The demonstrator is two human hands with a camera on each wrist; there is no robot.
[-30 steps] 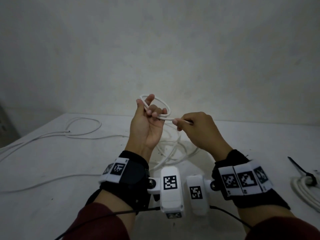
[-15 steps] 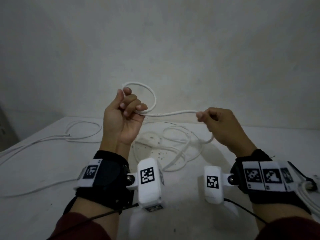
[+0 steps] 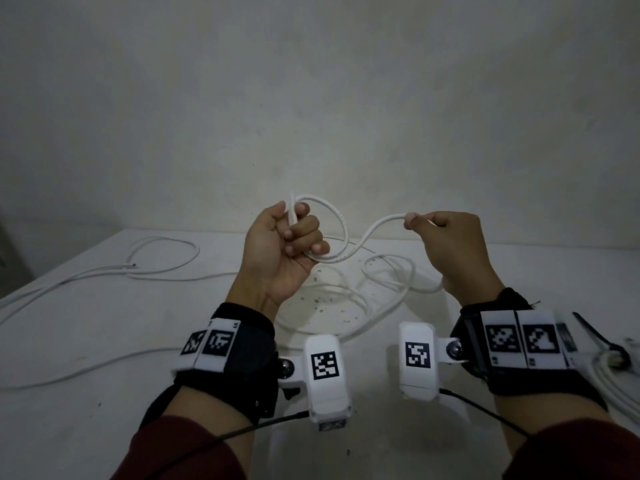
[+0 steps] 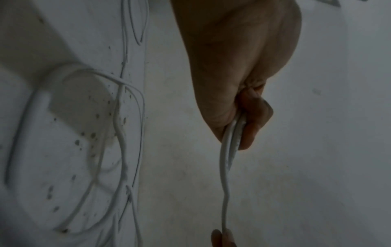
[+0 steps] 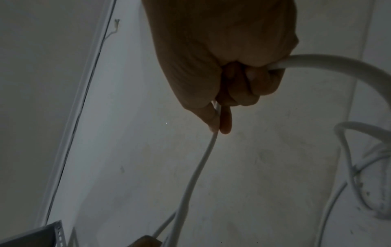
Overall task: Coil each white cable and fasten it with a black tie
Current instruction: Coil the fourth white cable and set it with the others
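Both hands are raised above the middle of the desk (image 3: pixel 86 323), well apart, with one white cable (image 3: pixel 367 233) strung between them; the left hand (image 3: pixel 280 251) is fisted around a small loop of it, the loop standing out past the fingers toward the far edge; the right hand (image 3: pixel 450 244) pinches the same cable between thumb and forefinger, the other fingers curled in. From the right hand the cable drops to a loose tangle lying on the desk's centre — the slack (image 3: pixel 388 289). A second white cable (image 3: pixel 162 258) trails across the left side toward the left edge; at the right edge lies a coiled cable (image 3: pixel 620 386) with a black tie (image 3: pixel 602 337) on it.
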